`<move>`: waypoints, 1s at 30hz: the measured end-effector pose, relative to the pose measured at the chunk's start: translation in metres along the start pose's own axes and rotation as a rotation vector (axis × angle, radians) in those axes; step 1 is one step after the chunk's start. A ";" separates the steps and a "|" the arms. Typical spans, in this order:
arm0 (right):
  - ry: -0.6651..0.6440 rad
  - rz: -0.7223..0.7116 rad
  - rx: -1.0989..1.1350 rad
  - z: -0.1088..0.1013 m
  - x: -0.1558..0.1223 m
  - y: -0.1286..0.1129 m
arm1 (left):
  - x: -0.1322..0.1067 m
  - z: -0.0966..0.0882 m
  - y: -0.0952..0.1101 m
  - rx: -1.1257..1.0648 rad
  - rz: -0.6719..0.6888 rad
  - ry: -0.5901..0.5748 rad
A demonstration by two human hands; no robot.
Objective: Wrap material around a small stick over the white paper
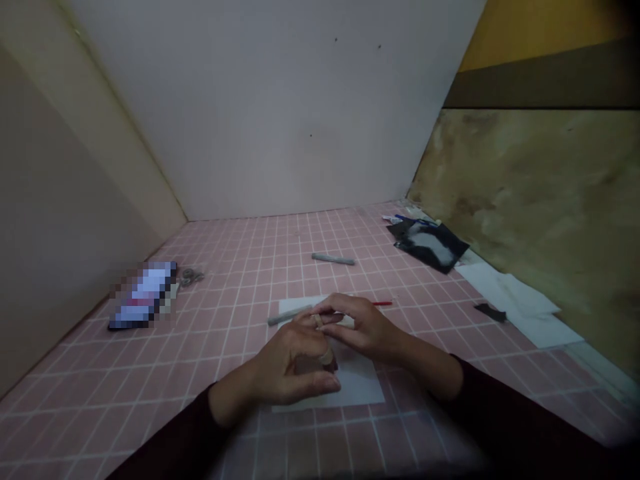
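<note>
Two bare hands meet low over a white paper sheet (361, 388) on the pink tiled counter (150, 400). The left hand (293, 363) and right hand (369, 331) both have their fingers closed on a small pale tan piece (327, 355), held just above the sheet. It is mostly hidden; its long axis seems to run near-left to far-right, and I cannot tell which end leads. A light, even pinch from both sides would likely suit it best. Beyond lie a near grey stick (289, 315), a red pen tip (383, 303) and a far grey stick (333, 259)

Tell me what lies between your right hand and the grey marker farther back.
Only bare pink tiles between right hand and that marker; head view.
</note>
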State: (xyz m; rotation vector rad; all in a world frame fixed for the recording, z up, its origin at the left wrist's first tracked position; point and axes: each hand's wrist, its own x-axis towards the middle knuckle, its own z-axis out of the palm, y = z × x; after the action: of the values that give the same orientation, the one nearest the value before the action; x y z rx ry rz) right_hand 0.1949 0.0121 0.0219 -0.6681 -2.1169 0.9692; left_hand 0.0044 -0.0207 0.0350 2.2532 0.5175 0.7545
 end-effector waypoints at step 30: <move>-0.037 0.081 0.171 -0.010 0.002 0.002 | -0.003 0.006 -0.001 0.444 0.043 -0.066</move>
State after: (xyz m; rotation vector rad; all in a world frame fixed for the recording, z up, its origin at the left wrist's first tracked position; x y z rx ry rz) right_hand 0.2020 0.0185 0.0261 -0.6581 -2.0233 1.2001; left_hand 0.0056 -0.0247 0.0294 2.6960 0.6579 0.6296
